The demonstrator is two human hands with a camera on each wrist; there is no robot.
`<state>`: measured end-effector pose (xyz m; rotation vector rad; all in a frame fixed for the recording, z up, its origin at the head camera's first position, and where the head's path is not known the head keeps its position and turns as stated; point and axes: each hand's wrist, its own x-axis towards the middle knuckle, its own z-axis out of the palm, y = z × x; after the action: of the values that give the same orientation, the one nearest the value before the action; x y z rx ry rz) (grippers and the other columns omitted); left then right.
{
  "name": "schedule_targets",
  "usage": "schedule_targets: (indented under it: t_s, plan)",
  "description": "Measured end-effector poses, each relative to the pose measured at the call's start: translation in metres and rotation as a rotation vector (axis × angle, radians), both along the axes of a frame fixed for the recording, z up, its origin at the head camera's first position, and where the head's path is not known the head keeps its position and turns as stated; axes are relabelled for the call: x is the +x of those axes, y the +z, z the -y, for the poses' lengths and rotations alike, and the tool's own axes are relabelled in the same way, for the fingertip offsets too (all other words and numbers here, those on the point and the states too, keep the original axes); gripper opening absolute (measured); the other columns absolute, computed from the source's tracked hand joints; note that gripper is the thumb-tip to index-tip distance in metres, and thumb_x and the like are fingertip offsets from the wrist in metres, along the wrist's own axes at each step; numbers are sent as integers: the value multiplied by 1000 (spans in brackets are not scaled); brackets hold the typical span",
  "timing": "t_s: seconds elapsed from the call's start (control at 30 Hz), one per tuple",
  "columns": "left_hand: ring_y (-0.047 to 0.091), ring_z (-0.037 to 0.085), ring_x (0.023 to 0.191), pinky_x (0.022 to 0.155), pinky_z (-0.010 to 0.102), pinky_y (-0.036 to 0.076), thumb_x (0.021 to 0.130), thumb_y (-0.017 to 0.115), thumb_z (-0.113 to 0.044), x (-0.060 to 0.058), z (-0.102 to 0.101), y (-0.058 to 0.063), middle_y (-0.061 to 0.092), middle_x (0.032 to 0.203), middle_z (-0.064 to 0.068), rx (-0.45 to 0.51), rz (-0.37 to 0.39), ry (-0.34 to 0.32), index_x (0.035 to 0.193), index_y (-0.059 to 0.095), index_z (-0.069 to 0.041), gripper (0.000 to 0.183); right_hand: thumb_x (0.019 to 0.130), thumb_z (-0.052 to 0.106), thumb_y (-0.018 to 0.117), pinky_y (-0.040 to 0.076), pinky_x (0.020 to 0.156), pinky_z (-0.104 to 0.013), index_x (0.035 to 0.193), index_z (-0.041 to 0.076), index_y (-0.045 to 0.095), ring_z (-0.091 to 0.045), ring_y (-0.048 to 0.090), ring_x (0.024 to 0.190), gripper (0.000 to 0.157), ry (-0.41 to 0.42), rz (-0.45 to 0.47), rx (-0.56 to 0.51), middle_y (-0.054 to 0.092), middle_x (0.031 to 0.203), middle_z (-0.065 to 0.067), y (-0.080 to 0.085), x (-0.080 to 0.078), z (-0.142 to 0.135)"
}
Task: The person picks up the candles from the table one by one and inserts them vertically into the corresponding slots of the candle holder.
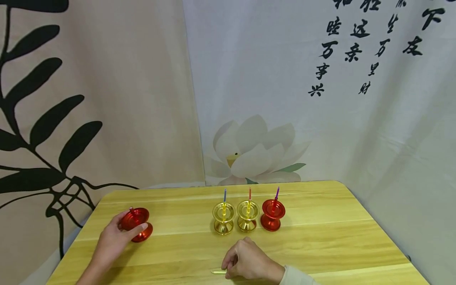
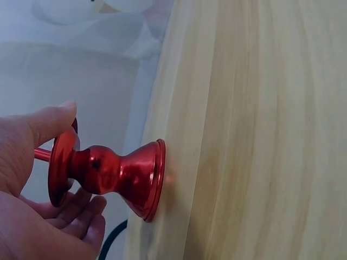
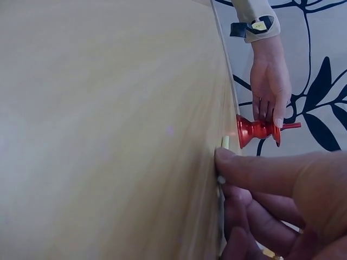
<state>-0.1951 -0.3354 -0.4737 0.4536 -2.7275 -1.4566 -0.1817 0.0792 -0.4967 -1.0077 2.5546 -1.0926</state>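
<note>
At the table's left side, my left hand (image 1: 111, 242) holds a red metal candle holder (image 2: 105, 169) by its dish, thumb on one side and fingers around the other. A thin red spike rises from that dish in the left wrist view. The holder's base is at the tabletop; whether it fully rests there I cannot tell. Near the table's front, my right hand (image 1: 251, 259) pinches a thin pale yellow-green candle (image 1: 218, 272) between thumb and fingers. The candle lies low at the table surface, and its other end is hidden by the hand.
Toward the back stand two gold candle holders, one with a blue candle (image 1: 225, 196) and one with a red candle (image 1: 250, 194). Beside them is a red holder (image 1: 272, 219) with a purple candle (image 1: 277, 193). A printed curtain (image 1: 142, 99) hangs behind the wooden table (image 1: 338, 237).
</note>
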Motion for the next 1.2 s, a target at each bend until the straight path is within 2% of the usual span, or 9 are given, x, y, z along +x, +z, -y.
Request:
schedule_targets:
  t_s: [0.33, 0.6, 0.8, 1.2]
  plan:
    - [50, 54, 142, 113, 63, 49, 96, 86, -51, 2, -16, -1, 38, 163, 42, 2, -18, -42, 167, 23, 12, 114, 78, 3, 99, 54, 63, -13, 80, 18, 86, 14, 61, 66, 20, -2, 24, -7, 71, 71, 24, -1, -2, -2]
    - [53, 53, 142, 107, 57, 56, 97, 86, -49, 4, -28, -1, 45, 160, 40, 4, -52, -87, 166, 27, 11, 109, 77, 3, 99, 54, 63, -12, 79, 18, 85, 16, 60, 65, 21, -1, -8, 7, 72, 71, 23, 1, -1, -2]
    - [55, 49, 141, 107, 53, 55, 97, 87, -45, 4, -38, -1, 51, 156, 37, 2, -71, -120, 165, 30, 11, 105, 76, 2, 99, 54, 63, -12, 79, 17, 85, 17, 60, 65, 21, -1, -14, 5, 72, 71, 22, 2, -1, -1]
    - [58, 46, 139, 110, 59, 53, 95, 90, -42, 3, -59, -4, 57, 153, 34, 11, -115, -164, 164, 36, 9, 101, 76, 3, 98, 53, 62, -12, 79, 19, 85, 16, 59, 64, 20, 8, -4, 16, 70, 70, 25, 1, -2, -2]
